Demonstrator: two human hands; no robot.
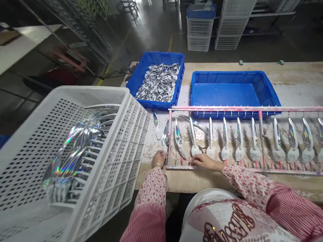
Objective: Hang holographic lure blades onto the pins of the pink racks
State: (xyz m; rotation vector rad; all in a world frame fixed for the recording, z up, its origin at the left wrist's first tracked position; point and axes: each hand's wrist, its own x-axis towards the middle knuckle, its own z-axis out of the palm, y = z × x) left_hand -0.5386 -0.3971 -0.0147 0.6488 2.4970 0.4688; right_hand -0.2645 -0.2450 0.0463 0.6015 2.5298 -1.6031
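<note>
Table runs under most of it, worn & paint-stained. White basket on my L, holes in the sides, stack of shiny curved parts inside. Metal rack w/ pinkish paint lies along the table in front of me — row of shiny pieces set in it, silver up top, whitish at the lower end. Blue bin just behind the rack; slightly smaller blue bin to its L, full of small metal bits.

My hands are apart from each other. L hand at the rack's lower L corner, fingertips by the bottom end of a silver piece — can't tell if gripped. R hand over the lower rail, fingers bent beside the bottom of a hung piece; grip unclear too. Smallest: pink pegs along the lower rail.
</note>
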